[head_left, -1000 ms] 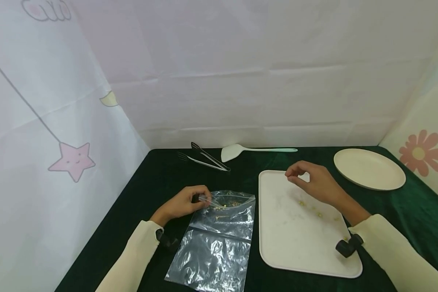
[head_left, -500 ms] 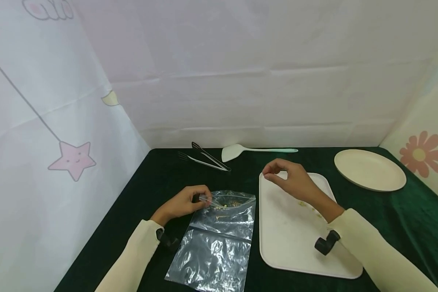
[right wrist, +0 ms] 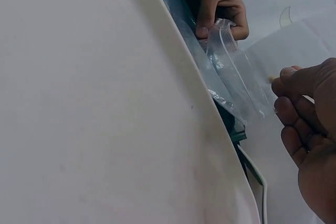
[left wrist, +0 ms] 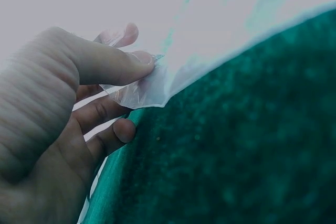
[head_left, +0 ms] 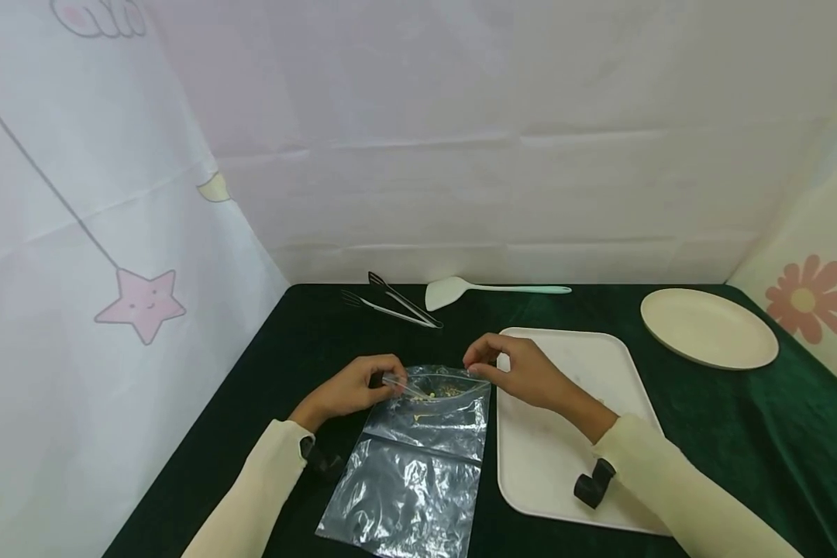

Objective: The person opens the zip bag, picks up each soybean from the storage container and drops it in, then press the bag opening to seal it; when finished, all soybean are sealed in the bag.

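We have the change on the right: the right hand [head_left: 519, 373] moves off the white rounded rectangular tray [head_left: 544, 473] and is now at the right corner of the mouth of the clear plastic zip bag [head_left: 418, 465]. Its thumb and forefinger pinch a small yellowish bit [right wrist: 272, 78], plain in the right wrist view; we can't tell whether the other fingers touch the plastic. Left hand [head_left: 354, 390] stays put, thumb and fingers gripping the bag's left corner by the zip edge. Bag lies on the green-clothed table [head_left: 307, 337], left of the tray, mouth away from us and seemingly parted, pale crumbs [head_left: 434, 396] inside near the zip. Our read: the work is now at the bag, and that left grip matters, since the thin film could sag shut without it. Forearm and sleeve hide part of the tray, so no count of what lies there. Steel-and-black tongs [head_left: 397, 313], white spatula [head_left: 449, 292] and cream oval plate [head_left: 710, 329] sit unmoved at the back.
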A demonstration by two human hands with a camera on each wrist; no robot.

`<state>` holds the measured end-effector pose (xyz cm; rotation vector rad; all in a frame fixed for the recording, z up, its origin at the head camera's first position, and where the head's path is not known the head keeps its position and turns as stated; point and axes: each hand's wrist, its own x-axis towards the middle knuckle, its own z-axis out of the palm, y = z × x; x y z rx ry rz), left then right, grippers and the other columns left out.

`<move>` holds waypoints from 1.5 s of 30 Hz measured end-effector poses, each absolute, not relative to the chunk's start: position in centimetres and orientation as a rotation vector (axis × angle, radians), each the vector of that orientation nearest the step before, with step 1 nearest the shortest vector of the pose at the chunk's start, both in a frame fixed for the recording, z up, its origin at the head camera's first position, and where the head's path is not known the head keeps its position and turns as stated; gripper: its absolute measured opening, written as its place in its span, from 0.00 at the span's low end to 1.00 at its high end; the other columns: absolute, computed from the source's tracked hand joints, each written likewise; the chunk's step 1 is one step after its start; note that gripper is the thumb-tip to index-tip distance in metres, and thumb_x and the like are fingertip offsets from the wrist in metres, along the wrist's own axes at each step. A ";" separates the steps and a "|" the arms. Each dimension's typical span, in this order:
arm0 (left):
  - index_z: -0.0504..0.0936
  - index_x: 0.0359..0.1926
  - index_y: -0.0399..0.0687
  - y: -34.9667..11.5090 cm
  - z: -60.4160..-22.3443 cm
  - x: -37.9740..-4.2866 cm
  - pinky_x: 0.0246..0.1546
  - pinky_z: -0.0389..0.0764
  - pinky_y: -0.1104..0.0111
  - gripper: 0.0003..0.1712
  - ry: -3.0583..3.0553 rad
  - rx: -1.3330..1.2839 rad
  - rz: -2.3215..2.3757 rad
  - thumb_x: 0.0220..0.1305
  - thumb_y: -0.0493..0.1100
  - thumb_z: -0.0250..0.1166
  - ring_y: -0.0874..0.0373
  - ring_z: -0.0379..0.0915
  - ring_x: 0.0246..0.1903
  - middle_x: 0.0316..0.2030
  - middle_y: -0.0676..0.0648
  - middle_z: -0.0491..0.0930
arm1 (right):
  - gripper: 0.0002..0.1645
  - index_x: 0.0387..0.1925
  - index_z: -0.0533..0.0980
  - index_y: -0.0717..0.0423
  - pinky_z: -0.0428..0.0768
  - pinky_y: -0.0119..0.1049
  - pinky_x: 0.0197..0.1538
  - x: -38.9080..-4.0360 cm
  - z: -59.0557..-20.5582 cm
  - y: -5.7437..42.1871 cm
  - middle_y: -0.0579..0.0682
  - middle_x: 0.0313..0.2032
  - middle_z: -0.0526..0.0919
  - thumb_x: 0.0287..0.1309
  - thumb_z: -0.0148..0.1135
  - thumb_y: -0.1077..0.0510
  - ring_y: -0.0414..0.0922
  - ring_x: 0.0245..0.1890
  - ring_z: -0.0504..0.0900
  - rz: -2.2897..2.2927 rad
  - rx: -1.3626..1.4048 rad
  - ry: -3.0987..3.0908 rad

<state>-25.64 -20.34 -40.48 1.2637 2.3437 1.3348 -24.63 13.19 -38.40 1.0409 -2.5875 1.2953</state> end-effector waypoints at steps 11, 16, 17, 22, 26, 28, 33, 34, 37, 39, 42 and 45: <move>0.80 0.43 0.38 -20.1 -40.2 -25.5 0.38 0.79 0.64 0.09 2.356 1.327 1.325 0.67 0.24 0.61 0.53 0.76 0.35 0.39 0.41 0.79 | 0.06 0.43 0.80 0.36 0.79 0.52 0.50 -24.5 -37.5 16.6 0.32 0.42 0.82 0.65 0.67 0.48 0.38 0.45 0.79 1.198 0.928 -2.601; 0.79 0.43 0.38 -20.2 -40.2 -25.4 0.38 0.79 0.64 0.09 2.364 1.305 1.322 0.67 0.25 0.61 0.53 0.76 0.36 0.39 0.42 0.79 | 0.07 0.43 0.81 0.37 0.80 0.45 0.48 -24.6 -37.0 19.3 0.33 0.40 0.82 0.64 0.69 0.51 0.38 0.43 0.78 1.034 0.855 -2.675; 0.79 0.43 0.38 -20.1 -40.1 -25.3 0.38 0.79 0.64 0.09 2.366 1.294 1.320 0.67 0.24 0.61 0.53 0.77 0.36 0.39 0.42 0.80 | 0.07 0.43 0.80 0.37 0.80 0.45 0.48 -24.6 -37.0 19.9 0.33 0.39 0.82 0.64 0.69 0.52 0.38 0.42 0.78 0.996 0.846 -2.694; 0.80 0.43 0.38 -20.2 -40.0 -25.2 0.38 0.79 0.64 0.09 2.380 1.264 1.307 0.67 0.25 0.61 0.52 0.76 0.36 0.39 0.42 0.79 | 0.07 0.42 0.81 0.42 0.80 0.49 0.49 -24.7 -37.0 22.7 0.34 0.37 0.81 0.63 0.69 0.56 0.39 0.41 0.78 0.872 0.854 -2.772; 0.80 0.43 0.39 -20.2 -40.1 -25.3 0.37 0.78 0.65 0.09 2.396 1.268 1.299 0.66 0.25 0.61 0.53 0.75 0.35 0.39 0.42 0.79 | 0.08 0.42 0.82 0.44 0.79 0.49 0.48 -24.9 -37.7 24.8 0.34 0.36 0.81 0.63 0.69 0.58 0.38 0.40 0.78 0.834 0.870 -2.818; 0.80 0.44 0.40 -20.2 -40.1 -25.3 0.37 0.78 0.64 0.10 2.395 1.283 1.301 0.67 0.25 0.61 0.54 0.75 0.35 0.39 0.43 0.79 | 0.09 0.42 0.81 0.43 0.79 0.47 0.48 -24.9 -38.1 25.7 0.34 0.36 0.82 0.63 0.69 0.59 0.37 0.40 0.78 0.840 0.873 -2.847; 0.80 0.44 0.42 -20.3 -40.7 -25.5 0.36 0.78 0.64 0.10 2.388 1.328 1.295 0.68 0.26 0.60 0.57 0.75 0.35 0.39 0.44 0.79 | 0.09 0.43 0.81 0.44 0.79 0.41 0.48 -24.6 -39.1 27.0 0.37 0.38 0.82 0.63 0.68 0.60 0.38 0.40 0.78 0.878 0.900 -2.933; 0.80 0.44 0.43 -20.3 -40.7 -25.5 0.36 0.78 0.64 0.10 2.387 1.334 1.295 0.68 0.26 0.60 0.57 0.75 0.35 0.39 0.44 0.79 | 0.08 0.42 0.81 0.44 0.79 0.39 0.48 -24.5 -39.2 27.2 0.37 0.38 0.82 0.63 0.68 0.60 0.37 0.40 0.78 0.873 0.899 -2.945; 0.80 0.44 0.41 -20.2 -40.5 -25.4 0.36 0.78 0.64 0.10 2.381 1.329 1.306 0.67 0.25 0.60 0.56 0.75 0.35 0.39 0.42 0.79 | 0.08 0.41 0.81 0.45 0.79 0.37 0.47 -24.2 -39.3 27.5 0.37 0.37 0.81 0.63 0.69 0.60 0.37 0.40 0.79 0.861 0.884 -2.959; 0.80 0.44 0.40 -20.1 -40.2 -25.2 0.36 0.78 0.64 0.10 2.380 1.315 1.310 0.67 0.25 0.60 0.55 0.75 0.35 0.39 0.41 0.80 | 0.08 0.41 0.80 0.44 0.79 0.36 0.46 -24.1 -39.3 27.7 0.37 0.37 0.81 0.62 0.69 0.60 0.37 0.39 0.78 0.857 0.871 -2.965; 0.80 0.43 0.38 -20.1 -40.0 -25.1 0.36 0.78 0.64 0.10 2.384 1.293 1.309 0.66 0.24 0.61 0.53 0.75 0.34 0.38 0.41 0.79 | 0.08 0.41 0.80 0.45 0.79 0.35 0.45 -23.9 -39.2 27.8 0.37 0.36 0.81 0.62 0.70 0.59 0.37 0.38 0.78 0.867 0.877 -2.979; 0.80 0.43 0.38 -20.1 -39.9 -25.1 0.37 0.78 0.65 0.09 2.391 1.270 1.304 0.66 0.24 0.61 0.51 0.75 0.35 0.39 0.40 0.79 | 0.09 0.41 0.80 0.45 0.79 0.34 0.44 -23.7 -39.2 27.9 0.38 0.36 0.80 0.61 0.70 0.59 0.37 0.38 0.77 0.859 0.897 -2.987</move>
